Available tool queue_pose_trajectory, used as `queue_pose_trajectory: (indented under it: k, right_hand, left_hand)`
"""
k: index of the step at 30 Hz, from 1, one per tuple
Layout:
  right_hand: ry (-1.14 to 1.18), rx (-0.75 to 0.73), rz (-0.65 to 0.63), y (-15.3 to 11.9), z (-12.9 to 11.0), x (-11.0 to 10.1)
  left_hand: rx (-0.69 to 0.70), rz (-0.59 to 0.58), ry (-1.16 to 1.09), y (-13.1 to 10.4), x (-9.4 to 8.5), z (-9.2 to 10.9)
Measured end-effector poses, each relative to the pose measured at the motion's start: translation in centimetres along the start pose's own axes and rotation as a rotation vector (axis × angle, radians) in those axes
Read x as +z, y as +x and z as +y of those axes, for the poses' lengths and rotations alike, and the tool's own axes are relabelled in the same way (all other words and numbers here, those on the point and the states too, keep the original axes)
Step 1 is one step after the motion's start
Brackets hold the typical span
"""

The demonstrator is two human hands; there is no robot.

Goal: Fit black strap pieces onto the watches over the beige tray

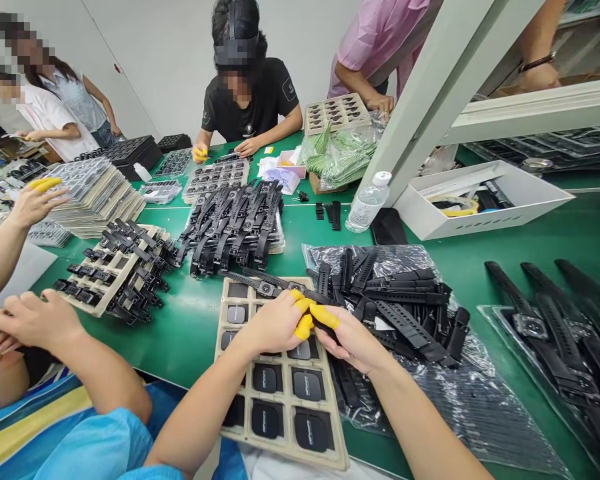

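My left hand (280,321), with yellow finger covers, is closed over the beige compartment tray (285,445). Against it, my right hand (347,333) is closed too, one yellow-covered finger touching the left fingertips. A small dark item shows between the hands, partly hidden by the fingers; it looks like part of a watch or strap. Square black watch bodies (266,420) lie in the tray's compartments. Two watches with straps (267,289) rest across its far edge. Right of the tray, a pile of black straps (410,300) lies on clear plastic packaging (470,407).
Stacked strapped watches (230,227) and another loaded tray (113,277) stand on the green table (190,347). A bottle (369,202), white box (485,217) and slanted post (445,87) are beyond. A co-worker's hands (35,327) are at left; bagged watches (540,333) lie right.
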State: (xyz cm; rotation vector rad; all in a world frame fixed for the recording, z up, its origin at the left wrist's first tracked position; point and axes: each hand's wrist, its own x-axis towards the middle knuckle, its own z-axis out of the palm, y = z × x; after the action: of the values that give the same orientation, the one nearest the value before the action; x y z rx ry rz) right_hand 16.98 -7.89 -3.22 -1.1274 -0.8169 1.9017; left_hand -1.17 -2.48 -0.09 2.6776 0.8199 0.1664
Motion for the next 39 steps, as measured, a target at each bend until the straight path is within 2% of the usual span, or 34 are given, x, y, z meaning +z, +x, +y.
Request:
queue_pose_trajectory:
  k: [5,10,14,20,22,25,27,30,32,33,34,37,39]
  right_hand:
    - [0.025,-0.048,0.014,-0.1,-0.2,-0.3]
    - [0.093,-0.131,0.017,-0.1,-0.3,-0.2]
    - [0.117,-0.219,-0.010,-0.2,-0.4,0.3]
    - [0.067,-0.092,-0.085,-0.3,-0.4,0.3]
    - [0.007,-0.050,-0.119,-0.4,-0.3,0.1]
    - [-0.052,0.010,-0.163,-0.3,-0.2,-0.2]
    - [-0.075,0.042,-0.178,-0.3,-0.2,-0.4]
    - [-0.109,0.061,-0.179,-0.4,-0.2,-0.7]
    - [-0.097,0.022,-0.120,-0.4,-0.4,-0.8]
    - [-0.074,-0.018,-0.067,-0.4,-0.5,-0.8]
    - [-0.046,-0.067,-0.008,-0.4,-0.5,-0.7]
    - [0.020,-0.188,0.114,-0.4,-0.3,-0.6]
    - [0.029,-0.199,0.113,-0.3,0.2,-0.5]
  left_hand:
    - [0.027,0.146,-0.238,0.1,0.8,-0.8]
    - [-0.028,0.331,-0.484,0.1,1.4,-1.4]
    - [-0.050,0.500,-0.657,0.5,1.7,-1.1]
    - [-0.265,0.507,-1.265,1.0,2.1,0.0]
    - [-0.356,0.619,-1.347,1.0,1.8,-0.2]
    - [-0.453,0.898,-1.378,1.0,0.9,-1.0]
    - [-0.488,1.038,-1.364,0.9,0.2,-1.7]
    - [-0.535,1.179,-1.342,0.8,-0.7,-2.5]
    - [-0.582,1.242,-1.344,0.9,-1.0,-2.9]
    - [-0.607,1.221,-1.364,0.9,-0.9,-2.9]
    - [-0.626,1.144,-1.397,1.0,-0.6,-2.8]
    - [-0.591,0.690,-1.444,1.3,1.0,-1.9]
    - [-0.470,0.475,-1.267,1.4,2.1,-1.1]
